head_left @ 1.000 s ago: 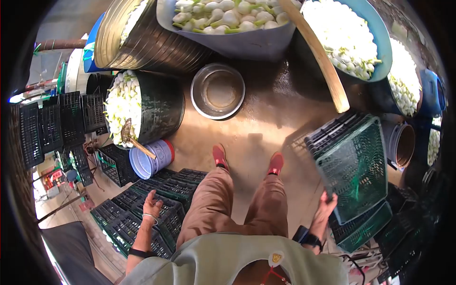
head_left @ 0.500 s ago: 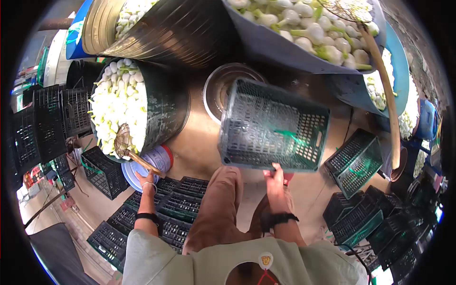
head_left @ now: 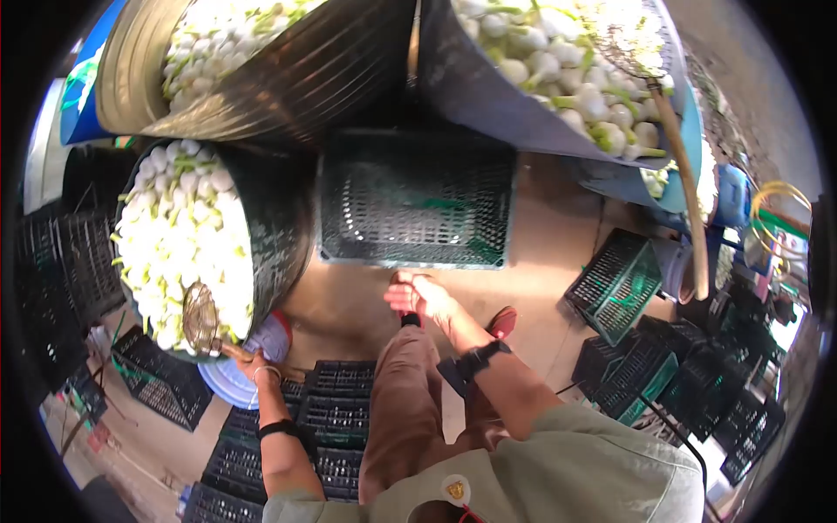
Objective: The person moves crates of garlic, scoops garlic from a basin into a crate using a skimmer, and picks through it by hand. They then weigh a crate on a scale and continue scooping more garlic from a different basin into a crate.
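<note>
My left hand [head_left: 255,366] is wrapped round the wooden handle of a mesh scoop [head_left: 200,318]. The scoop's head lies on white bulbs with green stems [head_left: 187,235], heaped in a dark barrel [head_left: 279,235] at the left. Just below the near edge of a dark green crate [head_left: 418,196], my right hand [head_left: 418,295] has its fingers apart and holds nothing. The crate is upright and looks empty, apart from a green strip in it.
Large containers of bulbs [head_left: 558,65] stand at the front, one with another long-handled scoop [head_left: 684,174]. More crates sit at right [head_left: 615,283] and lower left [head_left: 161,375]. Stacked crates [head_left: 340,397] are beside my legs, near a blue-white tub [head_left: 235,379].
The crate has moved left and away from me, now level, and my right hand has let go of it. My left hand has shifted along the scoop's handle. The view has shifted.
</note>
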`<state>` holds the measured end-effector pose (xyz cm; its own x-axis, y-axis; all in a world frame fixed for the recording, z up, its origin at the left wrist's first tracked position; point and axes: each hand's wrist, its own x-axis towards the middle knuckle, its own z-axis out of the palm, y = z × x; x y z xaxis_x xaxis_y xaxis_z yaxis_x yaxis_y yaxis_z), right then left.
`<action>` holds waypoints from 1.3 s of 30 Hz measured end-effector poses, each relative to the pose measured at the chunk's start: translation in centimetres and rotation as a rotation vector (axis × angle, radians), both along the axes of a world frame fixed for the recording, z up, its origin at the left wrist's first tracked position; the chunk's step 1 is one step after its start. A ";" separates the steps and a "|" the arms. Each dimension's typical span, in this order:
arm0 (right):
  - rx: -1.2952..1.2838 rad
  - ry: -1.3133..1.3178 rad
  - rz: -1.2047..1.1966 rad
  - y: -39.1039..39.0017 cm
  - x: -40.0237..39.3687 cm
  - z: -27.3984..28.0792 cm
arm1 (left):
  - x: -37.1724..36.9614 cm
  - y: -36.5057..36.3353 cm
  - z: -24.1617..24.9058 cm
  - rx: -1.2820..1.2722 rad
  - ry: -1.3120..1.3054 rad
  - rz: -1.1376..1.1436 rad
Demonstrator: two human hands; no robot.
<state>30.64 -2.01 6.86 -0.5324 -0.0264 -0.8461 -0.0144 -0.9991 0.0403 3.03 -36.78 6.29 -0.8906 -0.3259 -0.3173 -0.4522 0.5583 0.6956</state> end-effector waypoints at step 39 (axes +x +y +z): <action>1.209 -0.333 0.758 30.7 -25.0 41.6 | -31.8 53.1 24.3 0.445 -0.342 -0.501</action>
